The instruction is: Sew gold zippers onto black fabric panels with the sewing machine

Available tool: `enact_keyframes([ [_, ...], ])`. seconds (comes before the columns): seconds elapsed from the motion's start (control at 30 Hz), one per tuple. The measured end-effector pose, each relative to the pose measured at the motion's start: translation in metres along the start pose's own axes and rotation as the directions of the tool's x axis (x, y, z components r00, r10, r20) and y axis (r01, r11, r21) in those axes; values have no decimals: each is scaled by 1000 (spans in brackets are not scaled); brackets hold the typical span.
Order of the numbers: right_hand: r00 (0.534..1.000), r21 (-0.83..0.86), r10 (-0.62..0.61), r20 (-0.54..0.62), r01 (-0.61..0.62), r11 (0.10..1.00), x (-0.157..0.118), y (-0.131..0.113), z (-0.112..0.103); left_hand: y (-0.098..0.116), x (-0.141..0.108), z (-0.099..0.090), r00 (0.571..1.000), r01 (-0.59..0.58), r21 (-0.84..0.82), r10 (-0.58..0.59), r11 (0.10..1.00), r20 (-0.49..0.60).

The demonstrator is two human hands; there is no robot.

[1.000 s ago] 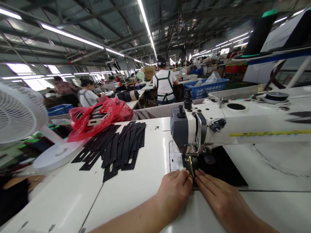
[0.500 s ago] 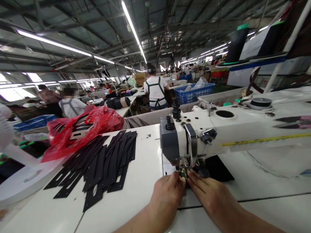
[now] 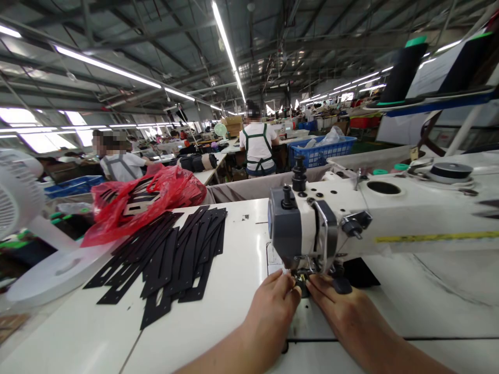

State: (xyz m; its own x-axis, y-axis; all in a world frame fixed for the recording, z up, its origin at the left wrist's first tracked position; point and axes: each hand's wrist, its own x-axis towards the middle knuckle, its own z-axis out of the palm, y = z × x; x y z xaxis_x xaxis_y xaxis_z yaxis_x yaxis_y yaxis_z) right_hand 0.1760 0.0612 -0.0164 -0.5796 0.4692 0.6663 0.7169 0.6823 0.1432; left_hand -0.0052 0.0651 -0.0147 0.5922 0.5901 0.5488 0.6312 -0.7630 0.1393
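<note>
At the white-and-grey sewing machine (image 3: 286, 223), black gold-toothed zipper strip (image 3: 302, 279) looks nearly through, short end remaining; left hand (image 3: 274, 306) bunched, grip unclear; right hand (image 3: 346, 307) flat, fingers together.

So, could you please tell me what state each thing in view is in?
Gold strip: partly visible, rest hidden
Left hand: fingers bent, beside the strip
Right hand: fingers extended, on its other side
Sewing machine: upright; running or stopped unclear
Black strips: flat, loosely overlapping
Red bag: open, holding dark pieces
White fan: upright; whether running unclear
Blue basket: uncovered, holding clear plastic
Thread cone: upright
</note>
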Motion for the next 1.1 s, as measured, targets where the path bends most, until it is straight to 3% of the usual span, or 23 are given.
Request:
enact_keyframes([
  [0.4, 999, 9, 14, 37, -14, 1000, 2, 5, 3, -4, 3, 1, 999, 34, -18, -34, 999, 6],
  [0.77, 1000, -19, -10, -14, 10, 1000, 7, 5, 1, -8, 2, 4, 1000, -3, 16, 2, 1000, 22],
  [0.97, 998, 6, 42, -44, -41, 999, 4, 7, 9, -12, 5, 13, 995, -11, 101, 20, 995, -96],
  [1.1, 998, 43, 58, -18, -58, 997, -1, 8, 16, -12, 5, 19, 995, 7, 111, 4, 994, -101],
])
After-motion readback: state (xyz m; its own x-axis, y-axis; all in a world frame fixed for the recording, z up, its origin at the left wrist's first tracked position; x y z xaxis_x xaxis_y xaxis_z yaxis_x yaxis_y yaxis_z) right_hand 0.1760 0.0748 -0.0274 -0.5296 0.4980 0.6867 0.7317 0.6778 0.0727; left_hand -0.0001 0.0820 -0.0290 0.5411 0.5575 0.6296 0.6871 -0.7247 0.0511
